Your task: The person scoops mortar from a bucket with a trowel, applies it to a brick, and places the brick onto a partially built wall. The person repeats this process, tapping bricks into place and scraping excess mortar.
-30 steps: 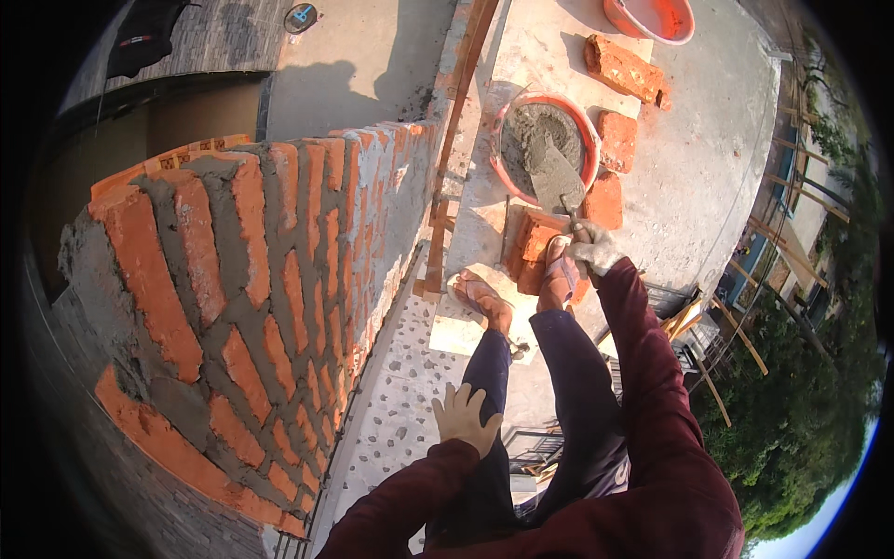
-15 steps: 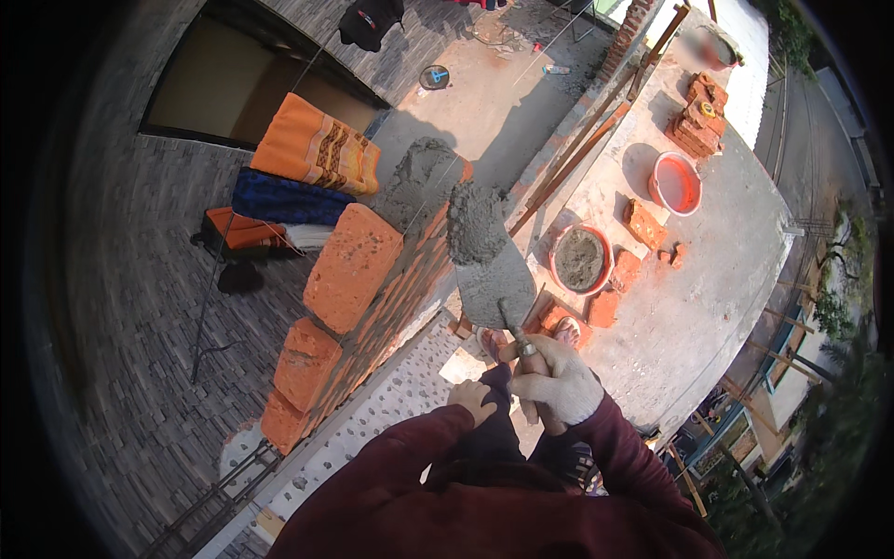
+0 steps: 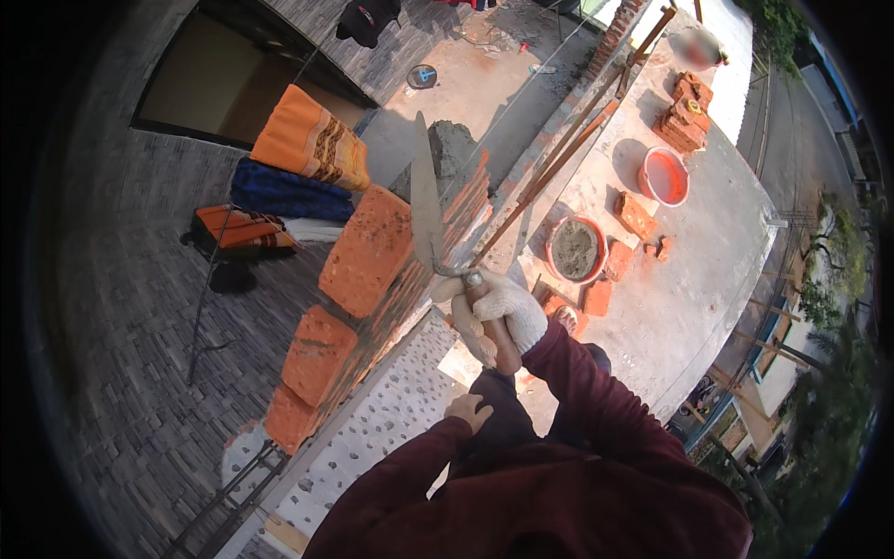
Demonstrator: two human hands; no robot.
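You stood on a sunlit outdoor building site beside what looked like a home. An unfinished red brick wall (image 3: 366, 252), a tub (image 3: 603, 259) of grey mortar (image 3: 573, 250) and stacked bricks (image 3: 685, 123) on a concrete slab (image 3: 698, 279) showed the masonry; a dark-framed opening (image 3: 209, 84), stone-patterned cladding (image 3: 112, 289) and a hanging orange towel (image 3: 307, 140) suggested the house.

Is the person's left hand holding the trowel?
No, the right hand grips the trowel by its handle, while the left hand lies against the dark trouser leg.
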